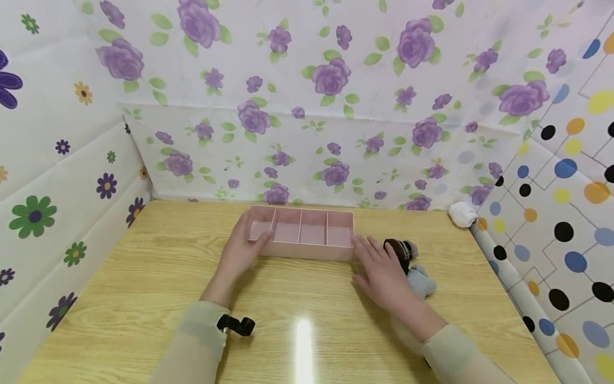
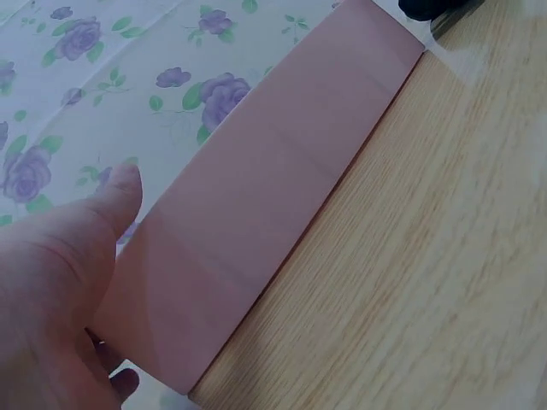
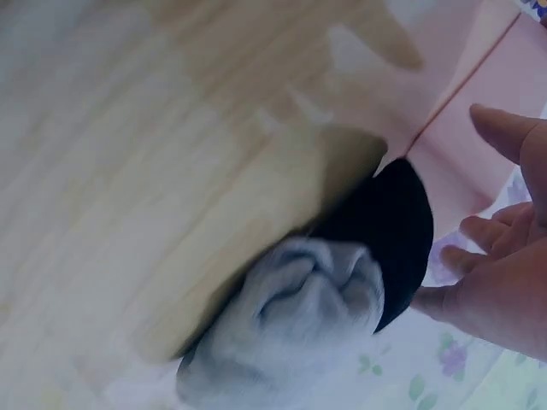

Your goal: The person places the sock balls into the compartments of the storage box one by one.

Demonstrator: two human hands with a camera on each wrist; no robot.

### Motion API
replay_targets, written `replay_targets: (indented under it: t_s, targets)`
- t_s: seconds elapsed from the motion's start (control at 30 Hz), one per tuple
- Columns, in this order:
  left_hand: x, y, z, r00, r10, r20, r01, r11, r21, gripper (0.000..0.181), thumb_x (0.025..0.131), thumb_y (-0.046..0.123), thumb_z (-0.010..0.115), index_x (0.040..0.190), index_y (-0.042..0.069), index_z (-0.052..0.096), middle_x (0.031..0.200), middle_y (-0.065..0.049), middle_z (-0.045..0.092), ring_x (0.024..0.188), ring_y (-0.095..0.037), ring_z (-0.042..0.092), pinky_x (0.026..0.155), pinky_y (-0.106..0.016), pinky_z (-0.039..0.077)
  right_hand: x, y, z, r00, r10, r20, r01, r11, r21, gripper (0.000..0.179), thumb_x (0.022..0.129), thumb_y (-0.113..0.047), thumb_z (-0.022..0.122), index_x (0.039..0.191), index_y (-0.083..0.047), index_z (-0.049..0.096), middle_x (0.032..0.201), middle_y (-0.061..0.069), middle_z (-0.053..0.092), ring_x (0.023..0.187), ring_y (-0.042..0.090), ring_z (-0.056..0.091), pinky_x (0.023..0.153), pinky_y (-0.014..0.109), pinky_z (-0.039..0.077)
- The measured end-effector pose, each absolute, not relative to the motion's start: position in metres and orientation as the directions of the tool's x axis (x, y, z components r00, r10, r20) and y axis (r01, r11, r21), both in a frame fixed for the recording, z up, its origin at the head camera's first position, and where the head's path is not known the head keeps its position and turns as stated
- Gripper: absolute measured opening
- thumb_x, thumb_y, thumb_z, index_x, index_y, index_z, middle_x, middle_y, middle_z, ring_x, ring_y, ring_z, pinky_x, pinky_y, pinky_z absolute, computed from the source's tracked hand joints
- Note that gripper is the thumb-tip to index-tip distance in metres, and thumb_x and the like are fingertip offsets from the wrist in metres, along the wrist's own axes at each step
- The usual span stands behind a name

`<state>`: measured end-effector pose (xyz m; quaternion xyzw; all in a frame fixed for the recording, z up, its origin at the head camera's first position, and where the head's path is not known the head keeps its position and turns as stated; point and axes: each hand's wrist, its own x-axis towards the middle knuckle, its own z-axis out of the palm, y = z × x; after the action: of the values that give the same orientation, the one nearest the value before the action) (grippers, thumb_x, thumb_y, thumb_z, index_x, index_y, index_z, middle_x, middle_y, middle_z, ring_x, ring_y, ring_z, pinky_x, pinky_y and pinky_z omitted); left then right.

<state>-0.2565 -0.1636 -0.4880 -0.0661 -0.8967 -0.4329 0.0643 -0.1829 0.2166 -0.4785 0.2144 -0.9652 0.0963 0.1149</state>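
Observation:
A pink box [image 1: 309,251] with several compartments in a row stands near the back of the table, and the compartments look bare inside. My left hand [image 1: 238,250] holds its left end, thumb at the front rim and fingers round the side. The left wrist view shows that thumb on the upper edge of the box's long wall [image 2: 244,196]. At the right end my right hand [image 1: 384,274] has its fingers stretched out, fingertips at or very near the corner. Beside it lie a balled dark sock with stripes [image 1: 402,252] and a balled grey sock [image 1: 422,281].
A white balled cloth [image 1: 462,214] sits in the table's back right corner. Flower-printed sheeting [image 1: 297,144] rises behind the wooden table [image 1: 158,277], with more patterned sheeting [image 1: 571,229] along the right side.

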Motion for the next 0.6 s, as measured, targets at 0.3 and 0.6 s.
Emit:
replay_targets:
  t_s: [0.3, 0.6]
  targets:
    - [-0.256, -0.163, -0.489, -0.982, 0.032, 0.186, 0.161, 0.661, 0.733, 0.099, 0.108, 0.055, 0.069, 0.177, 0.007, 0.018, 0.182, -0.024, 0.012, 0.164, -0.05, 0.019, 0.131, -0.067, 0.02, -0.182, 0.247, -0.47, -0.876, -0.386, 0.287, -0.448, 0.872, -0.195, 0.086, 0.101, -0.031, 0.084, 0.17, -0.004, 0.04, 0.17, 0.02, 0.046, 0.159, 0.043, 0.039, 0.13, 0.069, 0.022]
    - [-0.256, -0.16, -0.489, -0.993, 0.023, 0.114, 0.102, 0.639, 0.762, 0.104, 0.109, 0.052, 0.067, 0.176, 0.001, 0.007, 0.181, -0.026, 0.014, 0.166, -0.046, 0.018, 0.134, -0.061, 0.018, -0.182, 0.284, -0.467, -0.886, -0.406, 0.226, -0.453, 0.862, -0.228, 0.085, 0.1, -0.04, 0.083, 0.168, -0.005, 0.046, 0.17, 0.02, 0.046, 0.16, 0.045, 0.034, 0.129, 0.073, 0.019]
